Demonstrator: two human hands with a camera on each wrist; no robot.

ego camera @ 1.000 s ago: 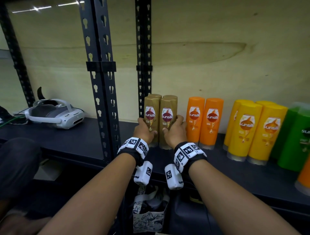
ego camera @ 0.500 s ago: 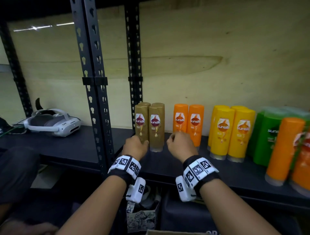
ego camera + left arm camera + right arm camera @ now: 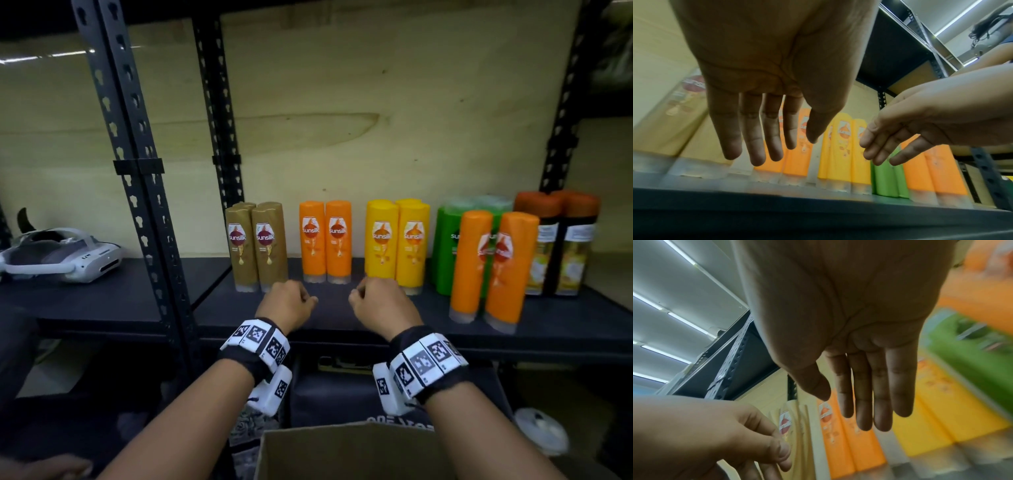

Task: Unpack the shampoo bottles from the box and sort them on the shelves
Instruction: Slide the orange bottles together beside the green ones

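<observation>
On the dark shelf [image 3: 342,318] stand pairs of shampoo bottles in a row: gold bottles [image 3: 257,245], orange bottles [image 3: 325,241], yellow bottles [image 3: 397,245], green bottles [image 3: 447,246] and two more orange bottles [image 3: 493,267] nearer the front. My left hand [image 3: 287,303] and right hand [image 3: 378,305] hover empty over the shelf's front, a little short of the bottles. Both wrist views show relaxed, straight fingers holding nothing: left fingers [image 3: 756,146], right fingers [image 3: 865,402]. The open cardboard box [image 3: 346,452] sits below my forearms.
A white headset [image 3: 58,255] lies on the left shelf section. Black perforated uprights [image 3: 137,164] divide the sections. Two dark-capped bottles [image 3: 561,243] stand at the far right. A dark bag [image 3: 342,394] sits under the shelf.
Both hands let go of the gold bottles and drew back toward the shelf's front edge. The view shifted right and pulled back, so the box edge shows.
</observation>
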